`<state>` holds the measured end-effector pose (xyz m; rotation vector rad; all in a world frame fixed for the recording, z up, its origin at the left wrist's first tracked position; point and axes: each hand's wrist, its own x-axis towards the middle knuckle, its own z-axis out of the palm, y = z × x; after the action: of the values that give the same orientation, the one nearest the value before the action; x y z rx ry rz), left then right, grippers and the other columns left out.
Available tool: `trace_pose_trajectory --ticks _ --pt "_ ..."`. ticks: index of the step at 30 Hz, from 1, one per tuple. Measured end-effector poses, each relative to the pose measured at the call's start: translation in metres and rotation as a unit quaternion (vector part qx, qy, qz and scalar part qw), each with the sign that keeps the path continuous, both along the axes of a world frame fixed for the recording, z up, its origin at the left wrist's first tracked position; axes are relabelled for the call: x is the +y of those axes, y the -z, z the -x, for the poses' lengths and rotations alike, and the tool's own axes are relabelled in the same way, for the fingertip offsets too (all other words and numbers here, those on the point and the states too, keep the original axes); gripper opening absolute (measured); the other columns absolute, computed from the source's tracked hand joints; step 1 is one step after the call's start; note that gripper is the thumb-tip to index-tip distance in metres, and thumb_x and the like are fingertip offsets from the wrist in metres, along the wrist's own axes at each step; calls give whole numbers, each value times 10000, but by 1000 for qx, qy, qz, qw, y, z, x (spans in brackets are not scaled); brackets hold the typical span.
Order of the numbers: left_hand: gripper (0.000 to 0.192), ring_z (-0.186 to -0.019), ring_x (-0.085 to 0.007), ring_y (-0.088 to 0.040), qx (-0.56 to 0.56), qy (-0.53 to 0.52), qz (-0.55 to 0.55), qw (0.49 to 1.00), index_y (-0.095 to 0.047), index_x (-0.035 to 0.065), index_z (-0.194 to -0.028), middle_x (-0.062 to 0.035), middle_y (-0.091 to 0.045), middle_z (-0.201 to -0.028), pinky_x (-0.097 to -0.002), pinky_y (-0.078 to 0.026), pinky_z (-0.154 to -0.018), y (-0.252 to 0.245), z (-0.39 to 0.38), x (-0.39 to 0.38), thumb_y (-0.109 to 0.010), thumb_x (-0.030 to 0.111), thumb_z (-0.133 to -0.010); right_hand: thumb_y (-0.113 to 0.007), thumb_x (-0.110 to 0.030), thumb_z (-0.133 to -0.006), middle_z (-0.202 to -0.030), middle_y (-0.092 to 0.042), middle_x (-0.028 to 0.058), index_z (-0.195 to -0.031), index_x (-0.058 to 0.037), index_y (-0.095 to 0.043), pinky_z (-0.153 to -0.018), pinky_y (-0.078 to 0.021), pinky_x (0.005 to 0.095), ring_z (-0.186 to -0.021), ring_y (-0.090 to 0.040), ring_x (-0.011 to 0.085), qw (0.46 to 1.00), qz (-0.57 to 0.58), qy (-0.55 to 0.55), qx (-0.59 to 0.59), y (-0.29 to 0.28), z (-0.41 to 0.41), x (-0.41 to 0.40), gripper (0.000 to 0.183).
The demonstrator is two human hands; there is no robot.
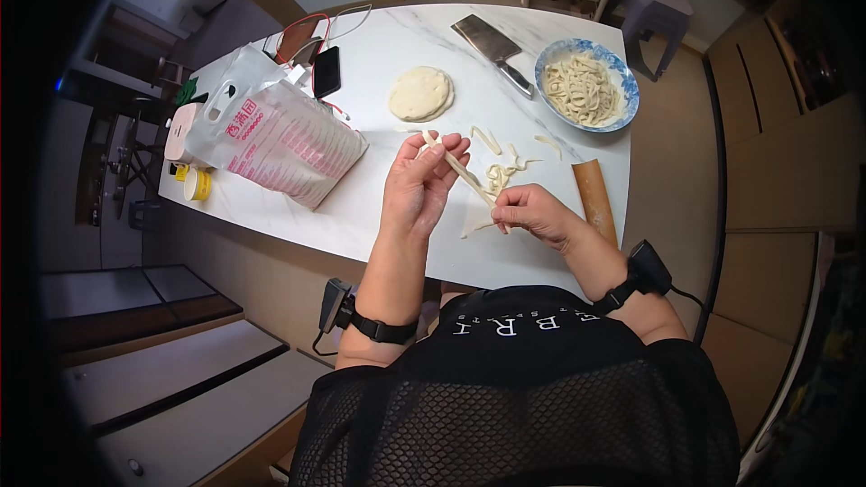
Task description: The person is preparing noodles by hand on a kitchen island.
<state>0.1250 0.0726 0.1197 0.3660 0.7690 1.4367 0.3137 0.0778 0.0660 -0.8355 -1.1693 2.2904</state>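
Observation:
A strip of dough [467, 174] stretches between my two hands above the white marbled table [311, 230]. My left hand [426, 172] pinches its upper end between thumb and fingers, palm turned up. At the lower end, my right hand [531, 215] grips the strip with thumb and forefinger. Several loose noodles [499, 176] lie on the tabletop just beyond my right hand. Past my left hand rests a stack of round flat dough pieces [421, 93]. A blue-and-white bowl [632, 91] at the far right holds a heap of cut noodles [583, 89].
A cleaver [488, 42] lies near the far edge, its handle towards the bowl. A wooden rolling pin [595, 199] is by the right edge. On the left stand a large plastic bag [291, 138] bearing print and a yellow cup [197, 184]. Behind the bag are a phone [327, 72] and cables.

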Motion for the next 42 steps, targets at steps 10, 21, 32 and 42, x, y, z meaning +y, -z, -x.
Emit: trace_pose_trajectory --ticks 10,21,32,42 --pt "168 -896 -246 -588 10 29 -16 999 -481 56 -994 -131 -595 -919 -367 -471 -834 -7 17 -2 -529 41 -833 -659 -127 -749 -680 -567 4 -775 -7 -616 -602 -425 202 -644 -513 67 997 -62 -25 -35 1 8 -10 131" --pt "122 -626 -184 -575 -11 139 -45 989 -502 33 -931 -85 -571 -698 -309 -478 -615 -20 30 -7 -479 144 -883 -617 -150 -785 -908 -592 51 -963 -15 -593 -740 -434 259 -813 -538 127 948 -285 16 -143 5 3 -1 224" --pt "212 -592 -184 -573 110 223 -6 969 -519 4 -905 -77 -561 -659 -285 -484 -587 -27 34 -7 -464 208 -895 -496 -223 -884 -641 -555 3 -915 -4 -585 -695 -430 226 -654 -540 81 995 -63 -59 49 -19 34 14 238" --pt "152 -724 -173 -618 374 64 13 925 -546 -3 -934 -108 -614 -772 -274 -490 -644 -10 60 -1 -519 128 -863 -517 -186 -867 -724 -557 12 -942 -29 -568 -706 -476 231 -695 -556 91 999 11 21 -23 30 -10 12 181"
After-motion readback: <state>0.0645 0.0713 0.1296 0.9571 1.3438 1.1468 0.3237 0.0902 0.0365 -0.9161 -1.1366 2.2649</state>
